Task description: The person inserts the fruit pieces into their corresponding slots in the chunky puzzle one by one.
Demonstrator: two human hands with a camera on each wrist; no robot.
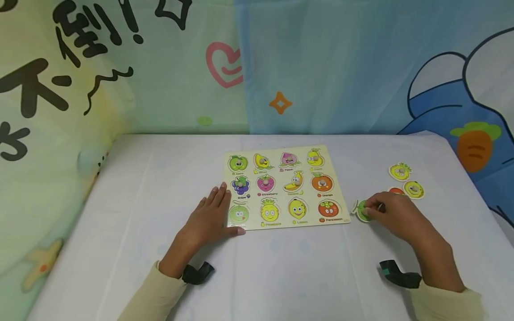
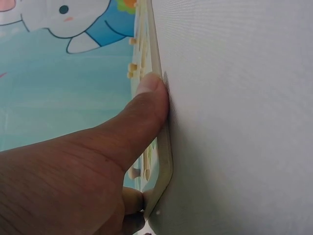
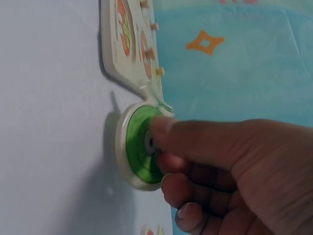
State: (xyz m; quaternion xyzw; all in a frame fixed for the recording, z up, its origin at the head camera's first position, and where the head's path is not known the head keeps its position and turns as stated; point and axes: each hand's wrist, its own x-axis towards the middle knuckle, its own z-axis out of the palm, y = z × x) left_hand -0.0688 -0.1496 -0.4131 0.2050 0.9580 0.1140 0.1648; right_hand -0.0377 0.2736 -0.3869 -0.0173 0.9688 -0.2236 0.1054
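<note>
White cloth point(image 1: 281, 276) lay beneath. Left hand point(image 1: 209, 219), fingers straight, touched fruit board point(image 1: 279, 183); right hand point(image 1: 401, 218) pinched green piece point(image 3: 138, 147); weak pinch risked dropping it.

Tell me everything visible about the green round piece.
The green round piece is flat, with a green face, pale rim and thin stem-like projection; it looks like painted wood. The right hand's grip pinches it near the middle, apparently by a small knob, hiding part of the face. It is just off the near right corner of the board, projection toward it; whether it touches board or cloth is unclear.
</note>
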